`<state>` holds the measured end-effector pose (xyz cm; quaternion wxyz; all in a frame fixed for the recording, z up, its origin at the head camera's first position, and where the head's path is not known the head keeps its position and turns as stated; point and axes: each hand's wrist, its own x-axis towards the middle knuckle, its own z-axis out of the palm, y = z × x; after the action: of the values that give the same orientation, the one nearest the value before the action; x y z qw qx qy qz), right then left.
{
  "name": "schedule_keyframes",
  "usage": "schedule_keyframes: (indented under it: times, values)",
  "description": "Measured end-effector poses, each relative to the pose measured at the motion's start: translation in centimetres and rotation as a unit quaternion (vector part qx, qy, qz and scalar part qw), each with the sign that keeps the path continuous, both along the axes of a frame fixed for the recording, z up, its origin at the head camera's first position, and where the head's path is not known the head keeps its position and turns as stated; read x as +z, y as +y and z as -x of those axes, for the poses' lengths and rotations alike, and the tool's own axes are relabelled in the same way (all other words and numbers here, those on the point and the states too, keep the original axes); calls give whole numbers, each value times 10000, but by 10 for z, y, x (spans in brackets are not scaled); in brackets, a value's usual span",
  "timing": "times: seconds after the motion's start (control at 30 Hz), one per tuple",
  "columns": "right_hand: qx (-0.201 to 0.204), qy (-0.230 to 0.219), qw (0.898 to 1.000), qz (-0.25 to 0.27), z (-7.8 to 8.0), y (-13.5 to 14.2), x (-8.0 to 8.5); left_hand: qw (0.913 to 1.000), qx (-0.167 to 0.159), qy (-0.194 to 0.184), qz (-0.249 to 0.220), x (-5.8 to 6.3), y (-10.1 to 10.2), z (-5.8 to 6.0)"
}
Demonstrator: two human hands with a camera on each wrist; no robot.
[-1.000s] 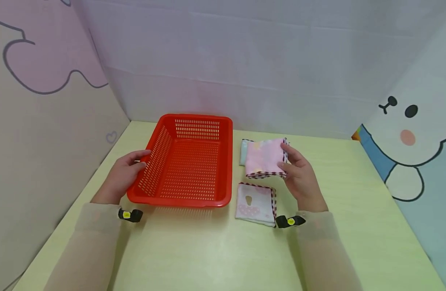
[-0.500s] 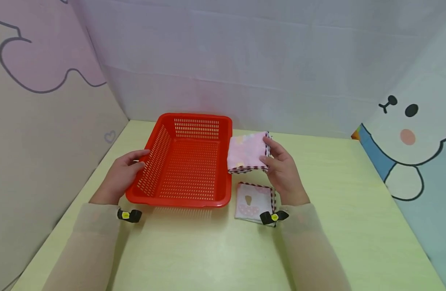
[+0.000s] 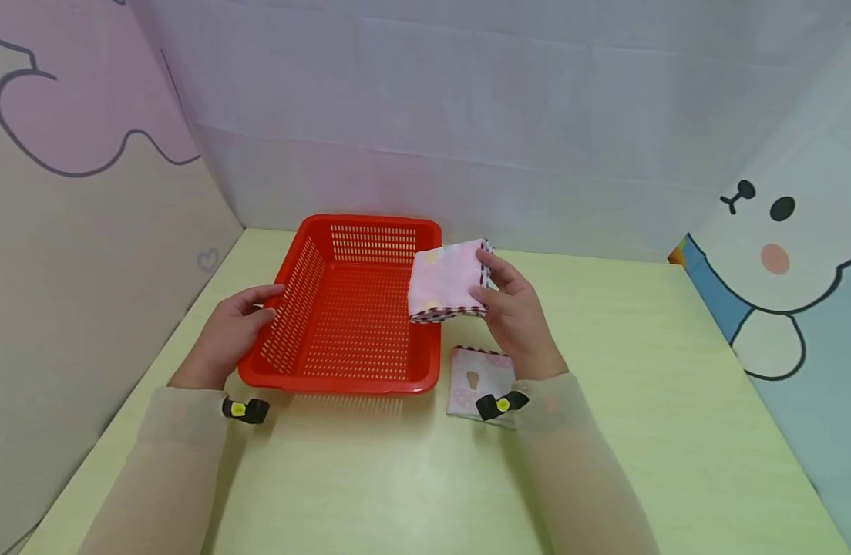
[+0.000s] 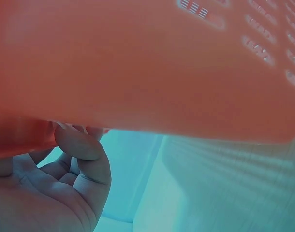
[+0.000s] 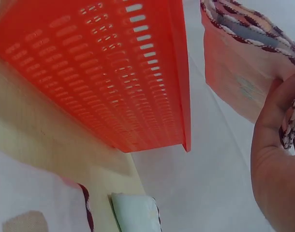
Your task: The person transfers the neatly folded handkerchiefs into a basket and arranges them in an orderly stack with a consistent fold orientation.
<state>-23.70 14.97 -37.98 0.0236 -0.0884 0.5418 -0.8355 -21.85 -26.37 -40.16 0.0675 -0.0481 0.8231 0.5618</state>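
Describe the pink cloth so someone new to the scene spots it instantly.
Find the red basket on the pale table. By its right rim, the right hand holds a folded pink cloth up off the table. Unlike the white cloth and the mint cloth lying on the table, it is mostly pink and held aloft.

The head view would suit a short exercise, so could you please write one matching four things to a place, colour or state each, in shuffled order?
Things
1. Left hand
2. Pink cloth
3. White patterned cloth
4. Basket

Places, colours and states
A. Lying flat on the table
B. Red, with slotted walls
C. Gripping a rim
D. Held up by the right hand

Right pairs
1-C, 2-D, 3-A, 4-B
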Motion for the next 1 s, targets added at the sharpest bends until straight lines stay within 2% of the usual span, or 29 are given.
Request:
schedule_keyframes:
  times: [0.5,1.0]
  values:
    - [213,-69,9977,-644,8,-21,6,10000,18,52,-1,1,1,0]
    - [399,-239,9936,-1030,21,-46,25,9999,90,-30,-60,2,3,-1]
